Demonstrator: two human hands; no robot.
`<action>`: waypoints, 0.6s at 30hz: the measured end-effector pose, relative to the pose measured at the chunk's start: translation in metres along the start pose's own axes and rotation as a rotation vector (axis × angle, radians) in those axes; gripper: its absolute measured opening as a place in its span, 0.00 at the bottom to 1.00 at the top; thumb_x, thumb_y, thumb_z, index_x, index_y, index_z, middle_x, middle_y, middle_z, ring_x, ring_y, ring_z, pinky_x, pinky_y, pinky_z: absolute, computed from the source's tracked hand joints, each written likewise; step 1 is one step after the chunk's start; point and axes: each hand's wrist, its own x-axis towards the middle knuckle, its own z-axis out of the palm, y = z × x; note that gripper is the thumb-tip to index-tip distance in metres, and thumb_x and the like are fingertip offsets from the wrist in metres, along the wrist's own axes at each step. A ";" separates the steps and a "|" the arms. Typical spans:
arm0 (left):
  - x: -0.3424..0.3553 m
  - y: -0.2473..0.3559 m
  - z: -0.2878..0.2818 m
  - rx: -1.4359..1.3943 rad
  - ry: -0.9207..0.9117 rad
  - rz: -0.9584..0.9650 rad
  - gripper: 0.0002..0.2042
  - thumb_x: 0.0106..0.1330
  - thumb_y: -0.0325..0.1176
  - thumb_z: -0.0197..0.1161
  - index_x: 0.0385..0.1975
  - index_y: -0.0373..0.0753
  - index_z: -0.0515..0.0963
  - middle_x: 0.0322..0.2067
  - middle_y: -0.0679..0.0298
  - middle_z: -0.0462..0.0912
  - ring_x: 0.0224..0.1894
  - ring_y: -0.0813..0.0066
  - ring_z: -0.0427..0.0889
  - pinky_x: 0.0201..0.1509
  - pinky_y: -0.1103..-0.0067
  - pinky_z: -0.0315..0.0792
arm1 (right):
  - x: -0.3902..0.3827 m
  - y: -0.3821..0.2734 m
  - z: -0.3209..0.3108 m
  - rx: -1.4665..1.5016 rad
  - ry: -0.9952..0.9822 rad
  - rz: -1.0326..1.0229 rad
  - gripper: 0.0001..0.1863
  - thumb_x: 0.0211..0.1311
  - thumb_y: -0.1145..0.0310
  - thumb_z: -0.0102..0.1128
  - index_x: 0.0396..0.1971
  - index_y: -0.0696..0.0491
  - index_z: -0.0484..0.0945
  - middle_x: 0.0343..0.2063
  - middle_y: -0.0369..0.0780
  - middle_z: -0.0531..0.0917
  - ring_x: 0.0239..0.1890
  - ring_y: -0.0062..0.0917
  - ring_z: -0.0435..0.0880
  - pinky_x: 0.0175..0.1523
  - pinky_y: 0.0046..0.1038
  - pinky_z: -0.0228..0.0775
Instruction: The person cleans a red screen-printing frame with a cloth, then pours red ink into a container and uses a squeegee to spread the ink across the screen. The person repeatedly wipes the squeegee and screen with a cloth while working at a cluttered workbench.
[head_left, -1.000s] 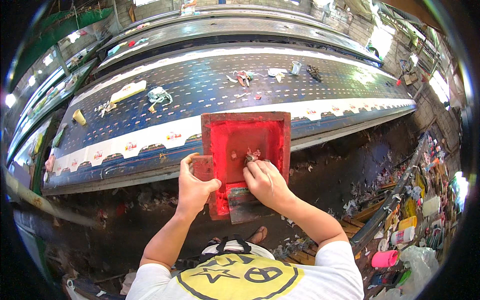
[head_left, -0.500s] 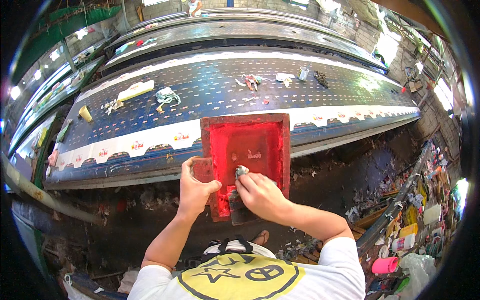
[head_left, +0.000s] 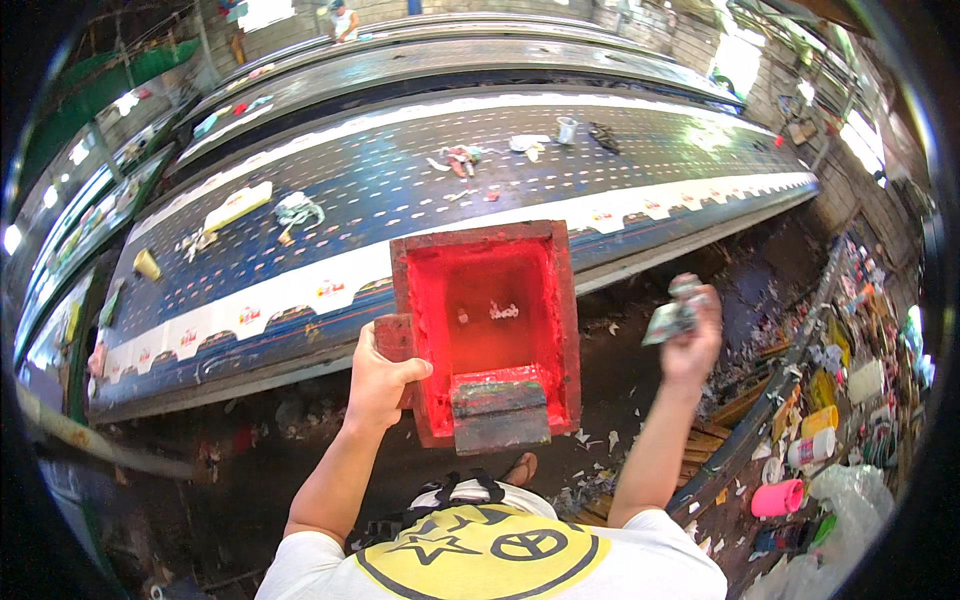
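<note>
My left hand (head_left: 378, 388) grips the side block of a red-stained wooden screen-printing frame (head_left: 568, 330), holding it tilted up before me. Red ink coats the frame's inner walls, and the printed motif shows pale in the mesh (head_left: 490, 345). A dark squeegee (head_left: 500, 418) leans across the frame's near end with no hand on it. Off to the right, my right hand (head_left: 697, 345) is closed on a crumpled, stained grey-green rag (head_left: 668, 322), somewhat blurred. It is well apart from the frame.
A long dark printing table (head_left: 370, 160) lies beyond, with white printed strips along its edges. Rags (head_left: 298, 210), a yellow cup (head_left: 147, 264) and a pale cup (head_left: 567, 130) sit on it. Litter and a pink container (head_left: 777, 498) lie at right. A person (head_left: 345, 22) is far off.
My right hand has left the mesh and swung out to the right with the rag. The left hand still holds the frame, whose squeegee now shows uncovered.
</note>
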 end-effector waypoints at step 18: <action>0.050 -0.098 0.287 -0.047 -0.656 -0.420 0.27 0.49 0.16 0.69 0.51 0.34 0.70 0.42 0.59 0.82 0.42 0.68 0.86 0.48 0.69 0.83 | -0.071 -0.034 -0.103 -0.219 0.432 0.088 0.41 0.78 0.36 0.38 0.72 0.57 0.65 0.70 0.52 0.71 0.68 0.47 0.73 0.73 0.52 0.62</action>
